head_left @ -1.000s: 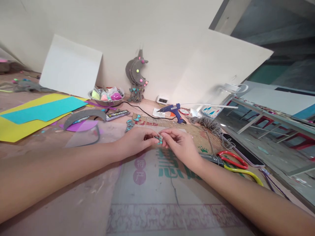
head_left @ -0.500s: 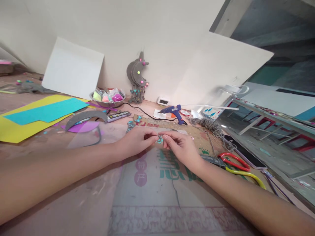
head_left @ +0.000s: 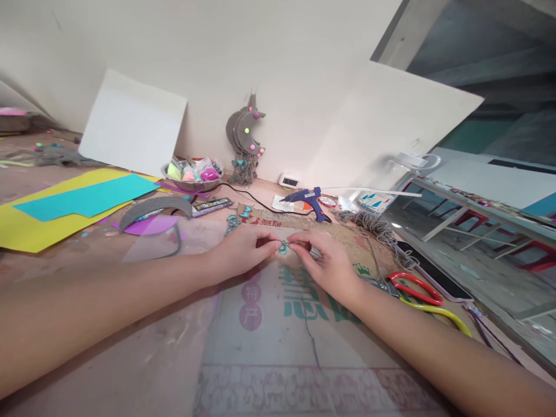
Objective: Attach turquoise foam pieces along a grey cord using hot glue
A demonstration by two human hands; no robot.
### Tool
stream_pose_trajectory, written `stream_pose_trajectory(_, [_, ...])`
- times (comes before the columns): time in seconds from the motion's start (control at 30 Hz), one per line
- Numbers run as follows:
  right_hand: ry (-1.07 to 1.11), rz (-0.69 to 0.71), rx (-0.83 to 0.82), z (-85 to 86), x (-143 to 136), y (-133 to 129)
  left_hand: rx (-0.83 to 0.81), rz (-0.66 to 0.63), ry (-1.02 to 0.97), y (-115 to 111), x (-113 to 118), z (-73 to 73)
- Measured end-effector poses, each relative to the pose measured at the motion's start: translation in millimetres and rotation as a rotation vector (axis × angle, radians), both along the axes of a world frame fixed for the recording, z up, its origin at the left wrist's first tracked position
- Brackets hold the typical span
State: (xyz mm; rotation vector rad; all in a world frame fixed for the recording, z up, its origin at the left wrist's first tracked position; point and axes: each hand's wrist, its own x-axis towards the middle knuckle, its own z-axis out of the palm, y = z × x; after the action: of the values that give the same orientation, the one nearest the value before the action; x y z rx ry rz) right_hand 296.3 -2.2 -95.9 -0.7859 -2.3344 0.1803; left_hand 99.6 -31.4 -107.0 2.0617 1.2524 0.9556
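Evidently fine two-handed work is the step: my left hand (head_left: 243, 252) pinches the teal piece (head_left: 283, 248) over the sheet (head_left: 273, 344), and my right hand (head_left: 325, 260) looks clamped on its other edge. Any next move, I judge, calls for light, steady pressure.

Turquoise piece (head_left: 283, 248) too small to identify; yellow sheet (head_left: 35, 234) cut by left edge

Small turquoise and grey piece (head_left: 283, 248), with curved bands; held between left fingers (head_left: 271, 248) and right fingers (head_left: 299, 250); exact shape unclear.
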Motion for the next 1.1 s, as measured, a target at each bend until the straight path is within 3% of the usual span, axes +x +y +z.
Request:
stream_pose_trajectory(0.17, [0.027,0.013,-0.056,2.0,-4.5,-2.7,-0.002,-0.035,0.003,0.8,-0.8,-0.5])
stream_pose_trajectory(0.33, [0.112,-0.069,-0.268,1.8,-10.8,-5.9,0.016,-0.05,0.026,0.3,-0.9,-0.6])
stream_pose_trajectory(0.5, [0.175,-0.049,-0.443,-1.5,-11.9,-5.1,0.0,-0.062,0.005,1.5,-0.2,-4.4])
stream_pose_trajectory(0.77, [0.213,-0.057,-0.521,-1.7,-12.4,-4.0,0.043,-0.026,0.023,1.1,0.7,-3.6])
stream_pose_trajectory(1.1, [0.212,-0.04,-0.626,-2.2,-13.7,-3.2,-0.048,-0.058,-0.033,1.2,-0.3,-3.3])
